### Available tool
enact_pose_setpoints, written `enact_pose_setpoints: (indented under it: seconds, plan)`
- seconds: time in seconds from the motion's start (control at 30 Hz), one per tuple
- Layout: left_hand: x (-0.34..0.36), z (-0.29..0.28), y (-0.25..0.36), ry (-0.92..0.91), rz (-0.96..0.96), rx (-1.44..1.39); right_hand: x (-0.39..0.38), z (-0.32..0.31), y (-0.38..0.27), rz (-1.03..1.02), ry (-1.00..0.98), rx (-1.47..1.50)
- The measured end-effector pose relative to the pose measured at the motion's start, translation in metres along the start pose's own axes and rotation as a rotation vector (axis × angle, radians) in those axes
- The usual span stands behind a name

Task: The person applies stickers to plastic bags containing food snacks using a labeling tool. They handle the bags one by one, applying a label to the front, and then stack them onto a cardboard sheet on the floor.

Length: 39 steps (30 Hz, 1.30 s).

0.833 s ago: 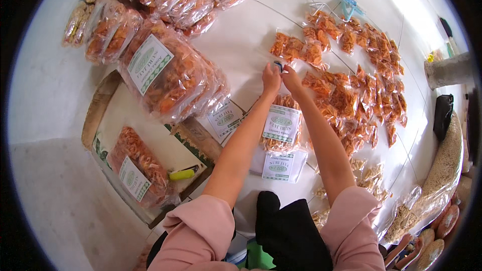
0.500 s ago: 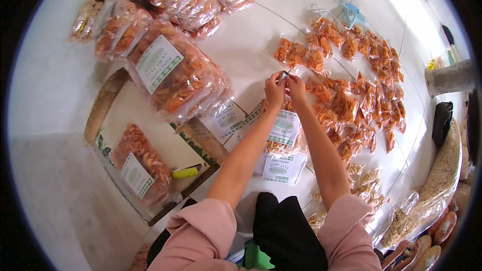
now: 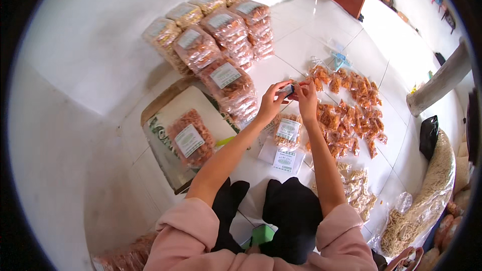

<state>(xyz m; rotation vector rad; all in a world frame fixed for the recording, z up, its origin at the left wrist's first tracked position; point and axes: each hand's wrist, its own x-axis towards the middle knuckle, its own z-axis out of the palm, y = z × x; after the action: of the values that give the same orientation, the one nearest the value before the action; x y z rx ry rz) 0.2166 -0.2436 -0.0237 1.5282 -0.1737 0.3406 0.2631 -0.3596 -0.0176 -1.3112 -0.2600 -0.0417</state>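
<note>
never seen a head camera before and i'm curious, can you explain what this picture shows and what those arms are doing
There is no machine here: the arms belong to the person wearing the camera, and pink sleeves cover their upper part. The wide fisheye camera sits on the head and looks down, so straight edges bend near the rim.

On the white tiled floor lie small bags of orange snacks, to the right of the hands. Stacks of bigger packages stand up and left. A labelled packet lies just below the hands.

The left hand holds a small dark-blue thing. The right hand is up against it; whether it grips too, and what the thing is, I can't tell.
</note>
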Motion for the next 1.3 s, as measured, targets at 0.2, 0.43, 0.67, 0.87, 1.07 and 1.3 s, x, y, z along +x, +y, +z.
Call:
enact_pose_setpoints:
  seconds: [0.2, 0.43, 0.67, 0.87, 1.07, 1.3]
  plan:
    - [-0.052, -0.030, 0.072, 0.026, -0.003, -0.011, -0.066, 0.047, -0.070, -0.304, -0.073, -0.344]
    - [-0.073, -0.061, 0.070, 0.092, -0.020, 0.043, -0.089, 0.062, -0.049, -0.201, -0.086, -0.613]
    - [-0.081, -0.084, 0.068, 0.095, -0.022, 0.265, -0.084, 0.082, -0.049, -0.062, -0.158, -0.440]
    - [-0.075, -0.092, 0.069, 0.119, 0.134, 0.370, -0.072, 0.077, -0.042, -0.041, -0.190, -0.390]
    - [-0.075, -0.103, 0.068, 0.068, 0.053, 0.300, -0.071, 0.076, -0.052, -0.052, -0.188, -0.483]
    - [-0.072, -0.095, 0.064, 0.132, -0.095, 0.099, -0.072, 0.075, -0.047, -0.265, -0.187, -0.542]
